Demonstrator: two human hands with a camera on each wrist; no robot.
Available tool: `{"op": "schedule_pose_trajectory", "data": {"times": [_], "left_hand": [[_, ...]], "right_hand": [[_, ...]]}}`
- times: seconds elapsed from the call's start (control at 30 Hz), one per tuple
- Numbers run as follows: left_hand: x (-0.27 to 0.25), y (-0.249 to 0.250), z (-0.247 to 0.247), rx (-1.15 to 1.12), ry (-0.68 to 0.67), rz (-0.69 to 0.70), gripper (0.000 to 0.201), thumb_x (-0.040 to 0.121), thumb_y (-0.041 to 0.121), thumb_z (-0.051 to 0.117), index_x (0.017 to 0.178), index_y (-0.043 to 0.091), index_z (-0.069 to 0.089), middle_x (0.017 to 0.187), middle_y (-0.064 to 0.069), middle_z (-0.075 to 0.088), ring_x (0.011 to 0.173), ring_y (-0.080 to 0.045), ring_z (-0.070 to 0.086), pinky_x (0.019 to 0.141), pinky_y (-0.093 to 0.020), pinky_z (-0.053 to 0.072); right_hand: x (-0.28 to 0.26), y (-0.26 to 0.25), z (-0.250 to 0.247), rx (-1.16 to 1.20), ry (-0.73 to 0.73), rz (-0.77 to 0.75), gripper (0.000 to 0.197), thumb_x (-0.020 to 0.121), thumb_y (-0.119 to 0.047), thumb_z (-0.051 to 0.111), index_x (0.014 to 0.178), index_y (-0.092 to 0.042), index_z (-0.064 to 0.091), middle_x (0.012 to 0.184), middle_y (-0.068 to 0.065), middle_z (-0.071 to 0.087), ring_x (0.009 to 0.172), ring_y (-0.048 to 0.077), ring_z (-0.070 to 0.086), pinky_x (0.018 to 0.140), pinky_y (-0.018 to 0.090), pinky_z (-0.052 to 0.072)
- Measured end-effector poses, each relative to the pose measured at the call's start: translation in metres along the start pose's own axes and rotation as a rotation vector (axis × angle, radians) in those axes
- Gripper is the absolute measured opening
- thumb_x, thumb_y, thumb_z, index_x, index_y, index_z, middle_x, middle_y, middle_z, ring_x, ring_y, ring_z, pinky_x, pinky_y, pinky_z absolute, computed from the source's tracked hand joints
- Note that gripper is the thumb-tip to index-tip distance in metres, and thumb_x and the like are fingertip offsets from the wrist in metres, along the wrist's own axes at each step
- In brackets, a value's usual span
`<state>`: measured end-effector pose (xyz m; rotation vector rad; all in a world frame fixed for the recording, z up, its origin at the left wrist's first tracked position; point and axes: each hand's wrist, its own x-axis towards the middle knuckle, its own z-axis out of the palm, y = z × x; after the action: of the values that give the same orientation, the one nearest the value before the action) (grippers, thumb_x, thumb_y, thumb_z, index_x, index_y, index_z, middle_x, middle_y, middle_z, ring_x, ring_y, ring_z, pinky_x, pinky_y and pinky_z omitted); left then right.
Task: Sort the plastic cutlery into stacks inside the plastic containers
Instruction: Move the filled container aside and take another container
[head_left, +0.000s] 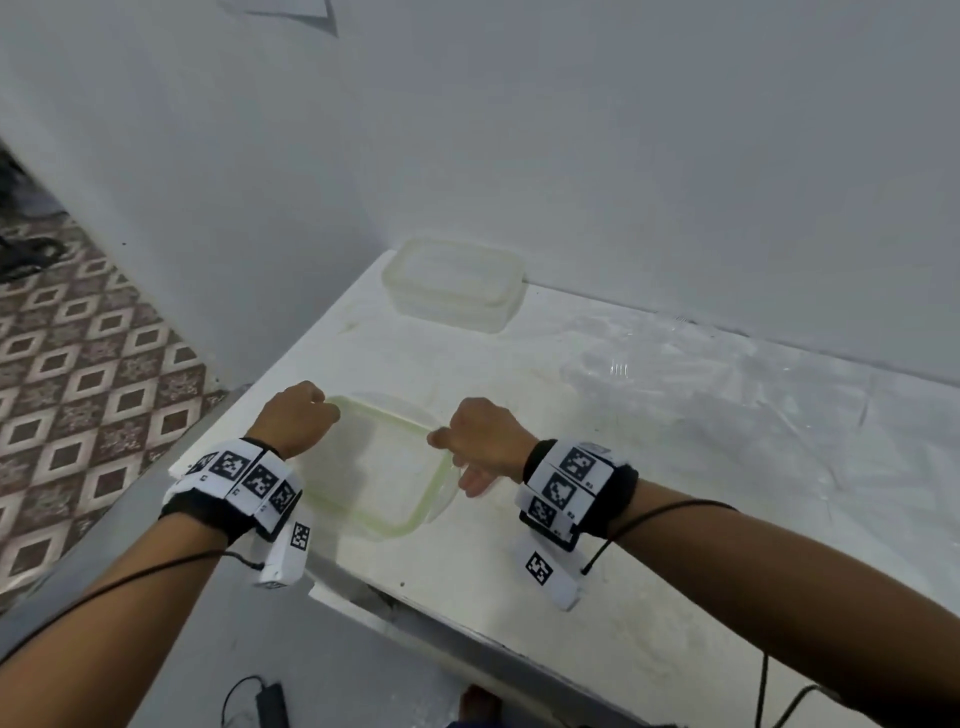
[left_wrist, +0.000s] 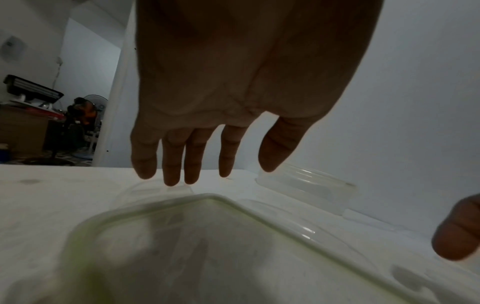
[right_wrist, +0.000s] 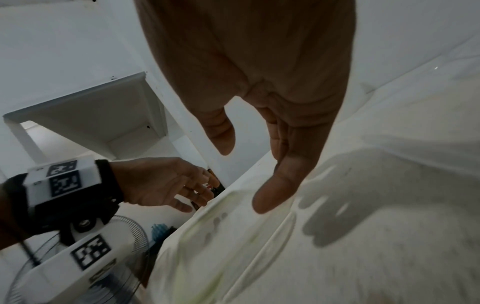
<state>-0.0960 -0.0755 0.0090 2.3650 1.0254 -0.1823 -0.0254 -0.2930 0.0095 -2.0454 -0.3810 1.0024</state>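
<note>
On a white tabletop (head_left: 597, 519), 2 open hands hover over a clear rectangular plastic container with a green-tinted rim (head_left: 374, 462): left hand (head_left: 293, 418) at its left end, right hand (head_left: 483, 439) at its right, fingers relaxed, gripping nothing. Likely best to grasp both ends evenly. The table's left edge lies near; open room lies rightward. Another clear lidded plastic container (head_left: 452, 283) sits by the wall. Cutlery cannot be made out.

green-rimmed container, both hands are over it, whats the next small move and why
Probably lower both hands onto the green-rimmed container and grip its sides: the left hand and right hand hover open at opposite edges, holding nothing.
</note>
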Motion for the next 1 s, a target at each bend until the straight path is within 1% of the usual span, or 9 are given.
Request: {"op": "schedule_pose_trajectory", "data": {"times": [0.13, 0.3, 0.4, 0.47, 0.67, 0.77, 0.87, 0.97, 1.0], "left_hand": [[0.022, 0.022, -0.002, 0.003, 0.026, 0.076, 0.039, 0.091, 0.020, 0.056, 0.127, 0.006, 0.052, 0.134, -0.015, 0.050, 0.122, -0.031, 0.046, 0.099, -0.037, 0.036], [0.061, 0.052, -0.008, 0.031, 0.044, 0.148, 0.036, 0.092, 0.018, 0.053, 0.125, 0.002, 0.052, 0.135, -0.016, 0.050, 0.123, -0.031, 0.045, 0.098, -0.035, 0.034], [0.087, 0.068, -0.012, 0.013, 0.044, 0.184, 0.029, 0.093, 0.016, 0.052, 0.118, 0.002, 0.053, 0.127, -0.016, 0.053, 0.120, -0.033, 0.047, 0.094, -0.035, 0.035], [0.106, 0.078, -0.013, -0.012, 0.027, 0.199, 0.023, 0.094, 0.016, 0.051, 0.113, 0.004, 0.052, 0.119, -0.015, 0.053, 0.119, -0.034, 0.048, 0.090, -0.035, 0.035], [0.160, 0.099, -0.009, -0.120, 0.029, 0.189, 0.041, 0.094, 0.025, 0.051, 0.129, 0.005, 0.047, 0.136, -0.015, 0.048, 0.124, -0.034, 0.046, 0.098, -0.038, 0.035], [0.178, 0.112, -0.006, -0.144, 0.014, 0.211, 0.034, 0.097, 0.023, 0.046, 0.118, -0.003, 0.051, 0.125, -0.023, 0.054, 0.115, -0.039, 0.051, 0.093, -0.041, 0.040], [0.191, 0.123, -0.007, -0.219, -0.003, 0.229, 0.025, 0.095, 0.021, 0.043, 0.099, -0.001, 0.054, 0.115, -0.027, 0.058, 0.106, -0.042, 0.057, 0.091, -0.047, 0.046], [0.200, 0.129, -0.006, -0.302, -0.007, 0.215, 0.035, 0.095, 0.016, 0.042, 0.113, -0.011, 0.055, 0.121, -0.030, 0.055, 0.108, -0.041, 0.056, 0.097, -0.053, 0.046], [0.201, 0.129, -0.005, -0.313, -0.010, 0.212, 0.036, 0.095, 0.015, 0.043, 0.117, -0.012, 0.055, 0.119, -0.031, 0.056, 0.102, -0.039, 0.058, 0.097, -0.053, 0.047]], "right_hand": [[0.017, -0.016, -0.029, 0.078, 0.109, 0.004, 0.033, 0.090, -0.024, 0.061, 0.105, 0.005, 0.054, 0.091, 0.021, 0.065, 0.072, 0.039, 0.070, 0.067, 0.049, 0.060], [0.047, -0.031, -0.059, 0.136, 0.221, 0.030, 0.031, 0.089, -0.021, 0.059, 0.103, 0.006, 0.054, 0.094, 0.022, 0.064, 0.065, 0.036, 0.066, 0.072, 0.052, 0.058], [0.064, -0.038, -0.073, 0.177, 0.291, 0.050, 0.024, 0.090, -0.022, 0.057, 0.093, 0.001, 0.050, 0.090, 0.019, 0.060, 0.064, 0.035, 0.066, 0.073, 0.052, 0.056], [0.075, -0.042, -0.083, 0.167, 0.341, 0.070, 0.028, 0.091, -0.026, 0.055, 0.098, 0.000, 0.049, 0.087, 0.016, 0.059, 0.069, 0.038, 0.070, 0.073, 0.054, 0.058], [0.106, -0.044, -0.109, 0.227, 0.417, 0.125, 0.040, 0.091, -0.032, 0.055, 0.115, -0.001, 0.046, 0.093, 0.012, 0.055, 0.060, 0.030, 0.067, 0.071, 0.048, 0.060], [0.120, -0.045, -0.117, 0.273, 0.442, 0.128, 0.043, 0.092, -0.034, 0.054, 0.120, -0.002, 0.044, 0.089, 0.009, 0.054, 0.063, 0.030, 0.066, 0.075, 0.048, 0.059], [0.133, -0.048, -0.122, 0.360, 0.476, 0.128, 0.049, 0.093, -0.033, 0.054, 0.128, 0.000, 0.043, 0.087, 0.008, 0.052, 0.065, 0.026, 0.062, 0.076, 0.046, 0.059], [0.142, -0.050, -0.126, 0.437, 0.518, 0.117, 0.045, 0.094, -0.025, 0.055, 0.128, 0.003, 0.044, 0.077, 0.006, 0.049, 0.066, 0.021, 0.056, 0.077, 0.044, 0.059], [0.144, -0.051, -0.127, 0.453, 0.529, 0.123, 0.041, 0.094, -0.022, 0.056, 0.125, 0.003, 0.045, 0.074, 0.007, 0.049, 0.064, 0.020, 0.055, 0.076, 0.043, 0.059]]}}
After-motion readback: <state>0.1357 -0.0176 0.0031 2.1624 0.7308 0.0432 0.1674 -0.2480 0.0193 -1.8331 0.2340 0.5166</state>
